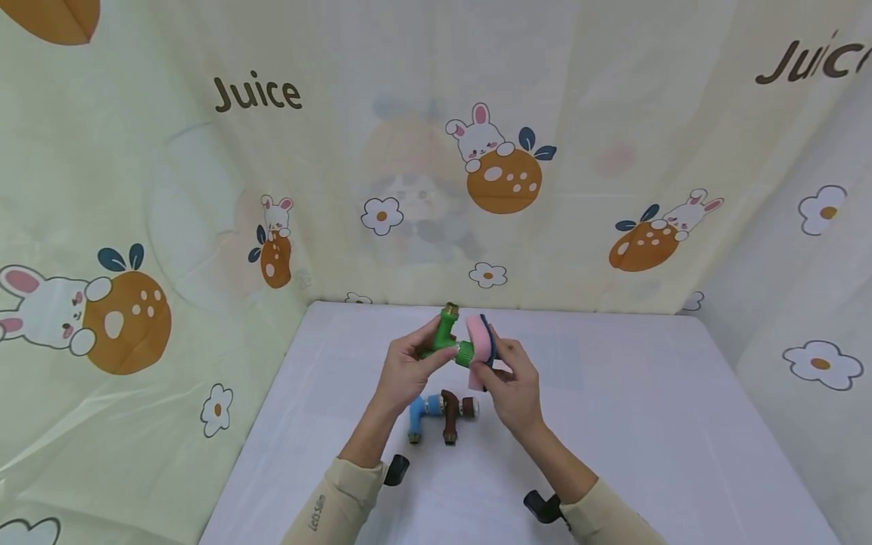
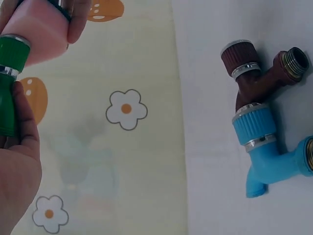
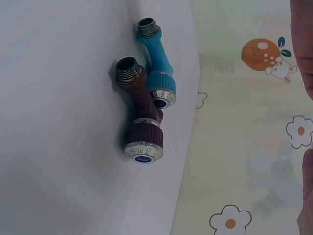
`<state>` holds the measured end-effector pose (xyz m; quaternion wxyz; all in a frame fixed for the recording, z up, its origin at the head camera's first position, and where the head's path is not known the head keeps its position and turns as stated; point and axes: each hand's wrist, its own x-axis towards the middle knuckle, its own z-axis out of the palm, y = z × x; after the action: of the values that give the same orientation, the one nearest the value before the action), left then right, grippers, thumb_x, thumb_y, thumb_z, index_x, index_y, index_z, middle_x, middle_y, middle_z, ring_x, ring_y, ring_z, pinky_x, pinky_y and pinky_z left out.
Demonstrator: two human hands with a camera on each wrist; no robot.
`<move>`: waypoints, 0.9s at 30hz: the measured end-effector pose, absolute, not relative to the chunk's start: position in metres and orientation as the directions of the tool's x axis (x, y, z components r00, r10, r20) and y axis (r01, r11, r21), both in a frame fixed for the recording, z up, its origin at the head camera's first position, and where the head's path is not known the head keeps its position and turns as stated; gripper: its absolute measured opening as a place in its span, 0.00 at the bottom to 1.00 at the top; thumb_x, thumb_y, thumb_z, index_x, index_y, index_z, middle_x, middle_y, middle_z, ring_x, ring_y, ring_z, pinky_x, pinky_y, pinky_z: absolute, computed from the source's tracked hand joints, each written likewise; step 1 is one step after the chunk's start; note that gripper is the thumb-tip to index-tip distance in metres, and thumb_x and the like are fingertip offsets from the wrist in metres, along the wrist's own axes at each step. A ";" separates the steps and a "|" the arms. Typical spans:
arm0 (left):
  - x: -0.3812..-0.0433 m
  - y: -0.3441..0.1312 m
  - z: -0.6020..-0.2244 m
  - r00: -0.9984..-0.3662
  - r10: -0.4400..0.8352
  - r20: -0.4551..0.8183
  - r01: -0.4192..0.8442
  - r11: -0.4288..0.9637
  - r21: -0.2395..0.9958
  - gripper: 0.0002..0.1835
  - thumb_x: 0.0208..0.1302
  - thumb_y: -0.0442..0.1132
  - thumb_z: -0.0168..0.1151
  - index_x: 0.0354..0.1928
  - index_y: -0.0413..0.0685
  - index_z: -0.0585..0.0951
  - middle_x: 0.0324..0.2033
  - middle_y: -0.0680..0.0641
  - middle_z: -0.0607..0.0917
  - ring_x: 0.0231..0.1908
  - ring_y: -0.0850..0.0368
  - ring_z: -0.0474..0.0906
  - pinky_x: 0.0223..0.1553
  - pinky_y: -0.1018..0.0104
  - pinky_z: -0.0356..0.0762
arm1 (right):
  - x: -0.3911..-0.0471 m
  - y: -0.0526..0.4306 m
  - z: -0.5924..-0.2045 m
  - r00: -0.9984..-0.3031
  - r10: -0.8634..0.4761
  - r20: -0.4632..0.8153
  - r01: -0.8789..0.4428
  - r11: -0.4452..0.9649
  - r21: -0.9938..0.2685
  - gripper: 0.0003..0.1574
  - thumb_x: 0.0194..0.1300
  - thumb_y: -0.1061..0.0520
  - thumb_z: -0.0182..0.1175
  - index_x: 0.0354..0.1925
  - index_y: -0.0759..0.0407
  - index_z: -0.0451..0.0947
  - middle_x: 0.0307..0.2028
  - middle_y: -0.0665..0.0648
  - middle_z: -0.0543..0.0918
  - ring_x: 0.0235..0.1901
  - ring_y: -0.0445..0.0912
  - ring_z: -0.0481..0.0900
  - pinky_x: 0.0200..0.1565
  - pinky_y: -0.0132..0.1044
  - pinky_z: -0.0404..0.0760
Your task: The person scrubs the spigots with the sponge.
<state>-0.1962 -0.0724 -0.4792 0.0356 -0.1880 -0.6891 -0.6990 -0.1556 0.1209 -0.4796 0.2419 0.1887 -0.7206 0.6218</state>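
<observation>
My left hand (image 1: 402, 376) holds a green plastic tap (image 1: 444, 333) above the table, its threaded brass end pointing up and its ribbed knob toward the right. My right hand (image 1: 514, 387) grips a pink sponge (image 1: 479, 341) with a dark blue backing. The sponge's pink face meets the end of the green knob. In the left wrist view the sponge (image 2: 41, 29) bends around in the right fingers, just beyond the tap (image 2: 9, 103). Only parts of the right hand (image 3: 302, 49) enter the right wrist view, at its right edge.
Below the hands, a blue tap (image 1: 416, 416) and a brown tap (image 1: 450, 416) lie side by side on the white table (image 1: 613, 424). A patterned curtain (image 1: 327, 166) rises behind the table's back edge and along both sides.
</observation>
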 end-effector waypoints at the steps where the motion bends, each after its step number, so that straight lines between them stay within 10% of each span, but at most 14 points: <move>1: -0.196 -0.071 -0.479 -0.920 0.212 0.330 0.329 -0.040 0.944 0.30 0.68 0.35 0.70 0.71 0.55 0.77 0.54 0.35 0.87 0.46 0.58 0.84 0.45 0.72 0.84 | -0.155 0.121 -0.479 -0.831 0.044 0.554 -0.543 0.146 -0.827 0.28 0.64 0.74 0.66 0.63 0.73 0.78 0.46 0.63 0.79 0.46 0.32 0.79 0.37 0.25 0.85; 9: -0.193 -0.064 -0.480 -0.846 0.234 0.478 0.500 0.041 0.865 0.27 0.61 0.29 0.74 0.64 0.46 0.84 0.50 0.42 0.90 0.44 0.59 0.83 0.44 0.69 0.84 | -0.172 0.124 -0.504 -0.925 0.133 0.357 -0.349 0.081 -0.934 0.09 0.74 0.62 0.62 0.47 0.68 0.84 0.33 0.52 0.82 0.31 0.37 0.81 0.27 0.29 0.83; 27: -0.193 -0.060 -0.484 -0.537 0.444 0.717 0.843 0.318 0.434 0.15 0.60 0.33 0.76 0.49 0.52 0.91 0.47 0.55 0.92 0.49 0.62 0.87 0.59 0.55 0.76 | -0.182 0.137 -0.508 -0.992 0.104 0.072 -0.079 -0.065 -0.995 0.34 0.79 0.37 0.54 0.33 0.67 0.78 0.21 0.57 0.81 0.15 0.47 0.80 0.18 0.43 0.83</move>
<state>-0.1931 -0.0604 -0.4842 0.2429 -0.4153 -0.7746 -0.4104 -0.1822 0.1372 -0.5083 0.0629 -0.0093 -0.6807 0.7298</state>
